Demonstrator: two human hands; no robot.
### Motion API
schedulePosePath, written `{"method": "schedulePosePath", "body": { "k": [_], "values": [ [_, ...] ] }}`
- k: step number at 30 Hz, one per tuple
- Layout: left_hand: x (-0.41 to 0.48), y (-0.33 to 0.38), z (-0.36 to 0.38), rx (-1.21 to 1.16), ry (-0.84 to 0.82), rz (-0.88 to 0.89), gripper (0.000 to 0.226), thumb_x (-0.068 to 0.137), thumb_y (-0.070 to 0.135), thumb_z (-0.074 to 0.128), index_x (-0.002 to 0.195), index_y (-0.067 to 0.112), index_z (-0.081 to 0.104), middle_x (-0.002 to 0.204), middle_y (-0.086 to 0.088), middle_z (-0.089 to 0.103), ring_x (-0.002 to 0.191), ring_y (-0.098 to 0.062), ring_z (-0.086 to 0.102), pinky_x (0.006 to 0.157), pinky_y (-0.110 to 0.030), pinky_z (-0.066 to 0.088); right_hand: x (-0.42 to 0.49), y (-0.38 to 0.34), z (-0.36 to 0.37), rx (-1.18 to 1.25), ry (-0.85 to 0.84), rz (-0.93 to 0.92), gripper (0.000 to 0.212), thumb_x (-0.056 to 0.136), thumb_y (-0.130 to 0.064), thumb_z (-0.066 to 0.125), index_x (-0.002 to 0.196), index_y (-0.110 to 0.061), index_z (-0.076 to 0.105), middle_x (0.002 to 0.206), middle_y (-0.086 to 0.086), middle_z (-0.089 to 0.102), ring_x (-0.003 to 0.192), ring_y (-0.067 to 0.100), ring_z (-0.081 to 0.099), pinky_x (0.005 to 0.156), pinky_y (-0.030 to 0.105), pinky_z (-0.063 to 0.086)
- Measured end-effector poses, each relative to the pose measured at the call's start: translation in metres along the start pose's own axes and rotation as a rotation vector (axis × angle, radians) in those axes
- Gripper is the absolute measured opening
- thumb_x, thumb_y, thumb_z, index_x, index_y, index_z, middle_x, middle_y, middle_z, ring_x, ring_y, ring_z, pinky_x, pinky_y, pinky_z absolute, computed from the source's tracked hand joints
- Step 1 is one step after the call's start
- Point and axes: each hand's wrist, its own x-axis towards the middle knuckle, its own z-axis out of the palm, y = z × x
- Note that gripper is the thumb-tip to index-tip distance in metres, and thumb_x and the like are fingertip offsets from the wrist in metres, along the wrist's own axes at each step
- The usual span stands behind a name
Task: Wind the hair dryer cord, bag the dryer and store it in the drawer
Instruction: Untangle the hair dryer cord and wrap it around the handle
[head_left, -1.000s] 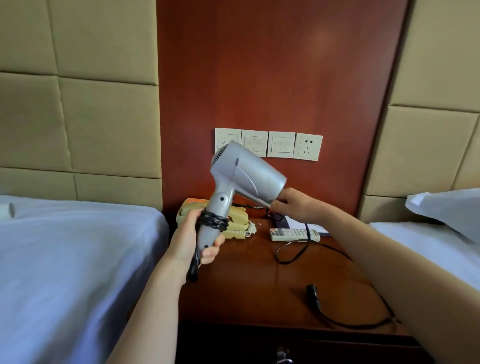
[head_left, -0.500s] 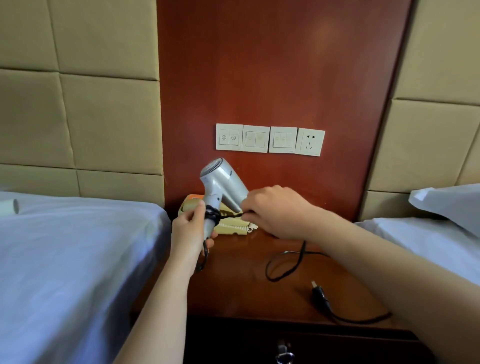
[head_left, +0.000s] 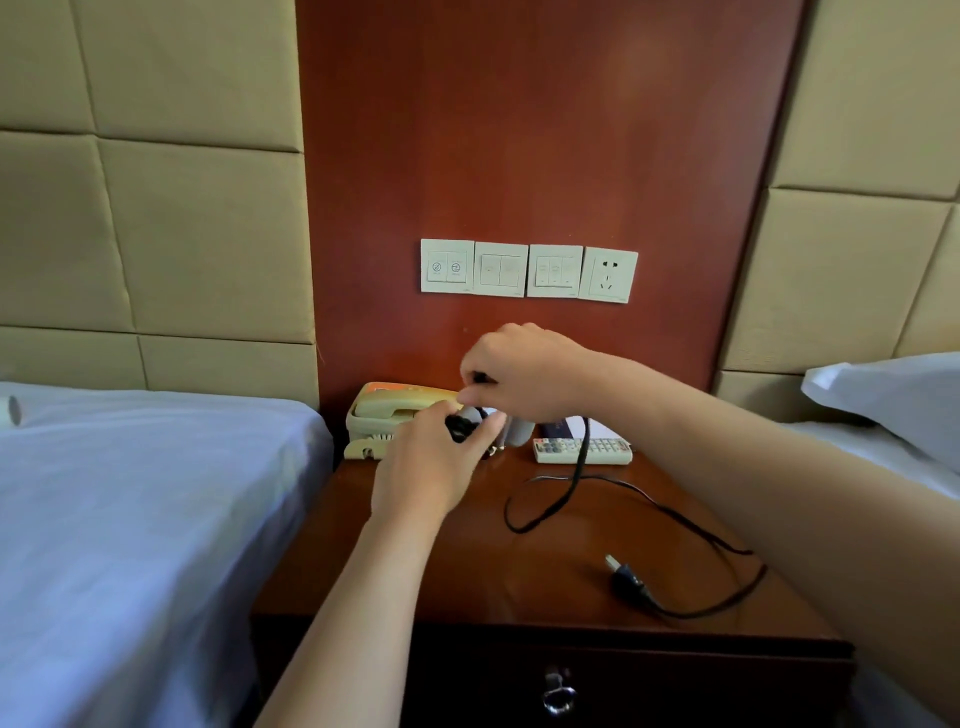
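Silver plastic of the hair dryer (head_left: 519, 434) shows only as a small patch between my hands, low over the back of the dark wooden bench (head_left: 457, 566) and just in front of the cream telephone (head_left: 387, 413). My left hand (head_left: 428, 470) is curled round the dryer's handle, where black turns of the cord (head_left: 460, 430) lie wound against my fingers. My right hand (head_left: 522, 371) sits just above it, knuckles up, with thumb and fingertips pinching a short black stretch of that cord. From under this hand the loose length drops past the white remote control (head_left: 605, 451), makes a loop on the bench top, runs out toward the right edge and curves back to the plug (head_left: 626, 577), which lies flat near the front. Below the bench top the drawer (head_left: 649, 686) is closed, with a metal key (head_left: 558, 693) in its front. On the red-brown wall panel behind hang three switch plates (head_left: 501, 269) and a socket (head_left: 609, 275). A white-sheeted bed (head_left: 130, 493) lies to my left and a pillow (head_left: 893, 395) to my right.
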Motion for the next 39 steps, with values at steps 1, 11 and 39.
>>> {"method": "schedulePosePath", "body": {
  "k": [1, 11, 39],
  "values": [
    [0.000, 0.002, -0.001, 0.027, 0.014, -0.006, 0.052, 0.082, 0.067, 0.046, 0.104, 0.024, 0.064, 0.096, 0.002, 0.066, 0.094, -0.023, 0.062, 0.070, -0.031, 0.044, -0.001, 0.003, -0.001, 0.075, 0.006, -0.008, 0.035, 0.095, -0.029, 0.051, 0.061, -0.021, 0.052, 0.066, -0.004, 0.053, 0.070, 0.022, 0.051, 0.065, 0.031, 0.039],
    [-0.003, 0.007, -0.006, 0.116, -0.001, -0.121, 0.046, 0.092, 0.052, 0.041, 0.109, 0.016, 0.064, 0.091, -0.008, 0.058, 0.081, -0.030, 0.051, 0.069, -0.032, 0.037, -0.013, 0.022, -0.016, 0.149, 0.108, -0.011, 0.018, 0.090, -0.016, 0.057, 0.094, -0.010, 0.074, 0.095, 0.001, 0.073, 0.090, 0.016, 0.064, 0.083, 0.032, 0.051],
    [0.000, -0.011, -0.021, -0.568, -0.365, -0.206, 0.029, 0.094, 0.017, 0.040, 0.105, 0.002, 0.062, 0.053, -0.014, 0.064, 0.039, -0.021, 0.053, 0.040, -0.022, 0.036, 0.008, 0.130, -0.005, 0.316, 0.410, 0.472, 0.047, 0.088, -0.039, 0.060, 0.073, 0.005, 0.062, 0.057, 0.006, 0.041, 0.061, 0.020, 0.039, 0.050, 0.029, 0.027]
  ]
}}
